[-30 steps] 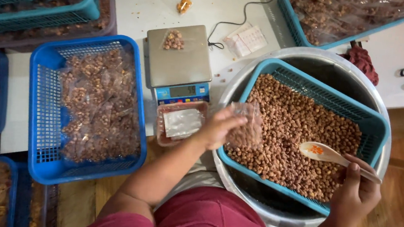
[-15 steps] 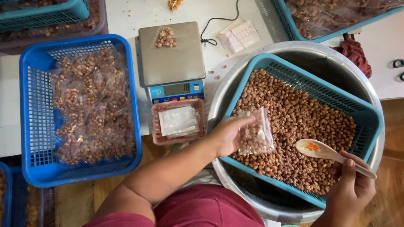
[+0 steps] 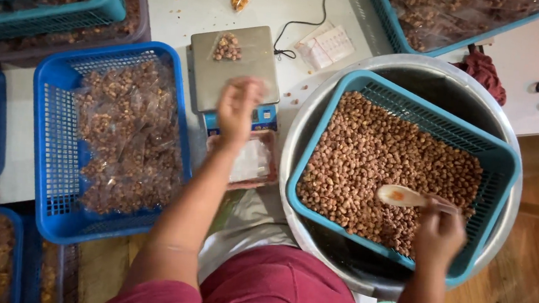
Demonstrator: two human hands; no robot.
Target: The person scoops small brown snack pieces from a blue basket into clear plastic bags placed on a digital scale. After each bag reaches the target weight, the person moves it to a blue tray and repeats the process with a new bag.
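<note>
Nearest the person, the right hand [image 3: 439, 232] is closed on a wooden spoon [image 3: 402, 196] whose long axis points left across the nuts in the teal basket [image 3: 499, 158]. Farther off, the left hand [image 3: 237, 108] hovers over the scale [image 3: 231, 70]; whether it grips anything cannot be told.

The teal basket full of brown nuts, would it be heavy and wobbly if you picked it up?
Probably heavy: the teal plastic mesh basket is filled nearly across with brown nuts. Its thin lattice walls may flex a little under that load. It sits tilted inside the round metal basin, so a push might rock it, and the small round nuts would likely roll and spill.
</note>
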